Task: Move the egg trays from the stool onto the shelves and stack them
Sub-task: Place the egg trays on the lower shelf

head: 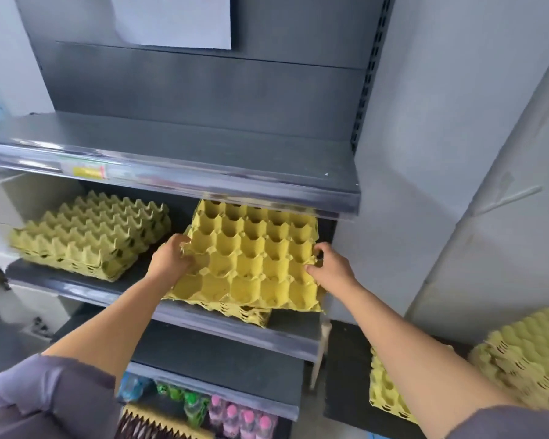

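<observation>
The left forearm (108, 321) and right forearm (403, 337) stretch forward, bare. The left hand (168, 259) pinches the tray (254, 258) at its left edge; the right hand (332, 269) grips its right edge.

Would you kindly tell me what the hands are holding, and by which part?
A yellow egg tray, above another tray on the shelf: the left hand grips its left edge, the right hand its right edge.

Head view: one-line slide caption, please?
Left hand and right hand hold an egg tray over the right stack, middle shelf.
</observation>
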`<action>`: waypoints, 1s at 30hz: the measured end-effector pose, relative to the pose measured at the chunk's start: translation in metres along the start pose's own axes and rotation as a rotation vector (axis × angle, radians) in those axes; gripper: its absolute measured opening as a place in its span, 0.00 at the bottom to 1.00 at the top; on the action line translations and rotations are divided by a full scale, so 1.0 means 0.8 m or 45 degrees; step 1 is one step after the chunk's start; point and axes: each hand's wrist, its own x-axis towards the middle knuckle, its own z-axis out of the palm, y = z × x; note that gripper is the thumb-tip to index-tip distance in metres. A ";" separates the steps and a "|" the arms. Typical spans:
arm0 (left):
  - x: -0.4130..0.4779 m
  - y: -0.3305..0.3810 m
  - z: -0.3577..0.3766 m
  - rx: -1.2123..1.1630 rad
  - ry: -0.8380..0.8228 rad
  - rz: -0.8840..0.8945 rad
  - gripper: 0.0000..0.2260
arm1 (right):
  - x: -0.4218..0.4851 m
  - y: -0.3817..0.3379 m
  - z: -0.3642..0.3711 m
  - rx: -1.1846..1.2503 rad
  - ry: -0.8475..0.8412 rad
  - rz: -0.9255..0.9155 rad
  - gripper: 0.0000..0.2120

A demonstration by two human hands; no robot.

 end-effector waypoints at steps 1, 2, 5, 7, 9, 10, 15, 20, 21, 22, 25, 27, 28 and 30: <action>0.017 -0.012 -0.009 0.028 -0.017 0.010 0.20 | 0.008 -0.012 0.013 -0.015 -0.012 -0.011 0.23; 0.031 -0.022 -0.016 0.050 -0.031 0.017 0.20 | 0.014 -0.021 0.024 -0.030 -0.021 -0.021 0.22; 0.073 -0.046 -0.031 0.095 -0.072 0.021 0.20 | 0.033 -0.045 0.056 -0.058 -0.035 -0.001 0.23; 0.095 -0.055 -0.032 0.117 -0.097 0.036 0.21 | 0.042 -0.054 0.070 -0.077 -0.037 0.027 0.24; 0.113 -0.062 -0.032 0.124 -0.118 0.050 0.20 | 0.053 -0.059 0.082 -0.101 -0.033 0.056 0.24; 0.121 -0.065 -0.030 0.129 -0.129 0.055 0.20 | 0.057 -0.061 0.087 -0.115 -0.028 0.071 0.24; 0.148 -0.073 -0.018 0.186 -0.173 0.097 0.18 | 0.066 -0.062 0.102 -0.177 -0.010 0.137 0.22; 0.158 -0.088 -0.008 0.289 -0.254 0.120 0.18 | 0.067 -0.064 0.101 -0.325 -0.012 0.160 0.22; 0.159 -0.090 -0.007 0.300 -0.264 0.124 0.18 | 0.066 -0.063 0.101 -0.366 -0.010 0.159 0.22; 0.159 -0.090 -0.007 0.308 -0.271 0.126 0.18 | 0.066 -0.063 0.100 -0.390 -0.003 0.155 0.23; 0.158 -0.085 -0.010 0.368 -0.260 0.130 0.21 | 0.066 -0.062 0.101 -0.401 -0.004 0.136 0.23; 0.153 -0.075 -0.010 0.462 -0.203 0.170 0.23 | 0.066 -0.061 0.101 -0.399 0.007 0.113 0.23; 0.149 -0.069 -0.009 0.499 -0.175 0.211 0.23 | 0.065 -0.060 0.101 -0.403 0.021 0.098 0.22; 0.142 -0.056 -0.004 0.529 -0.154 0.297 0.22 | 0.063 -0.060 0.097 -0.427 0.053 0.063 0.22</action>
